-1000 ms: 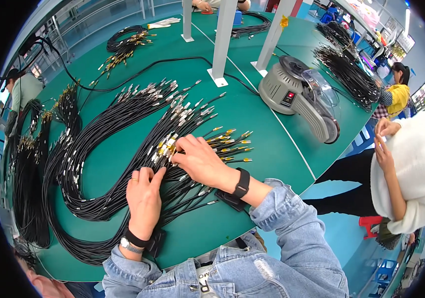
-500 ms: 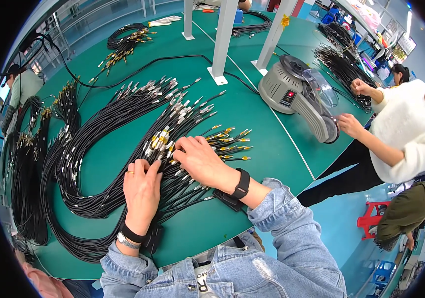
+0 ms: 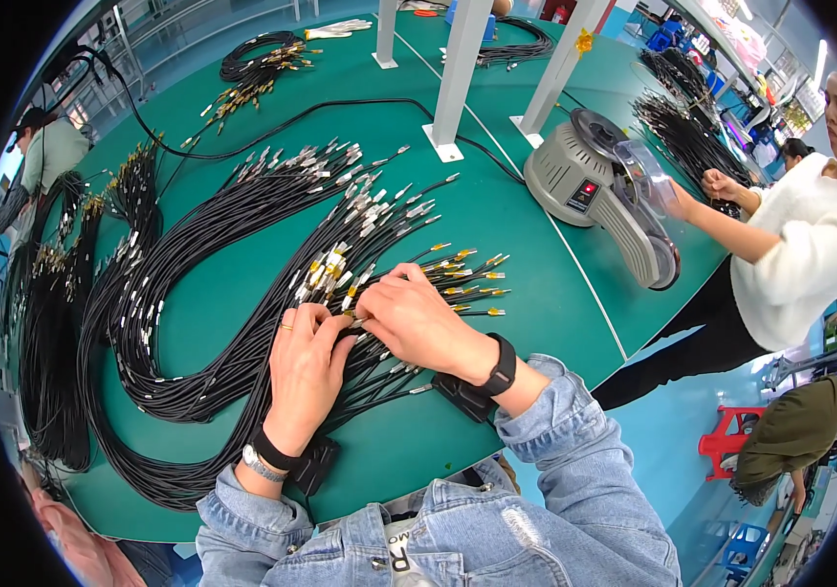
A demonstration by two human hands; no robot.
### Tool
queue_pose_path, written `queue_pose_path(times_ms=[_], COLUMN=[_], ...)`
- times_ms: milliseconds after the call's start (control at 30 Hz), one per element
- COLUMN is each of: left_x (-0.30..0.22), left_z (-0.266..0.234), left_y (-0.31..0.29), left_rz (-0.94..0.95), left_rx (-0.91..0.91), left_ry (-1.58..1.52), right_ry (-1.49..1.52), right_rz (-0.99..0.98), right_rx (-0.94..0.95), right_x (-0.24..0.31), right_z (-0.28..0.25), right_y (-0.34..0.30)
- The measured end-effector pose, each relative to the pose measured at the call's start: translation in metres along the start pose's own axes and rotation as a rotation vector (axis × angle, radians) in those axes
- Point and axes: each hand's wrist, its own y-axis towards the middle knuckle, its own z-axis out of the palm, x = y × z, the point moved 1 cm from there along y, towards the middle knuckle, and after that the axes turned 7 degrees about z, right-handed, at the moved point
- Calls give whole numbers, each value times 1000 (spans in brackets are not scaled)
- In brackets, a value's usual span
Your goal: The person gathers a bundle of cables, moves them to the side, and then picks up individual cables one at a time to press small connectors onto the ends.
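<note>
Table: a wide green table (image 3: 497, 225) fills your view, with white posts (image 3: 458, 78) standing on it.
Cables: long black cables (image 3: 194, 284) sweep in loops across the table from your left; their metal-tipped ends fan out just ahead of your hands.
Machine: a grey tape dispenser (image 3: 599, 191) sits to your right, well apart from your work.
Co-worker: a person in a white top (image 3: 810, 254) now reaches a hand to the dispenser; a second ago that person stood back from it.
Left hand: your left hand (image 3: 303, 367) lies flat on the cable bundle, fingers pressing the strands down, not closed round any one.
Right hand: your right hand (image 3: 418, 323) touches the left, its fingertips pinched together on the yellow-tagged cable ends (image 3: 326, 274).
Connectors: gold-tipped connectors (image 3: 467, 279) lie loose just beyond your right hand.
Change: your hands have drawn closer together over the same ends; judging by that, you are still sorting this one cluster.
</note>
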Motion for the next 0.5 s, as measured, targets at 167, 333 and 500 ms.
queue_pose_path(times_ms=[167,333,500], left_x=[2,7,11], left_z=[1,0,-1], left_y=[0,-5,-11], left_rz=[-18,-7,1], left_rx=[-64,-79,-86], left_ry=[-53,-26,-32], right_ry=[233,569,670], right_rz=[51,393,411], right_rx=[53,186,151], right_x=[4,-3,3], right_z=[-7,-5,0], right_y=[0,-1,-1])
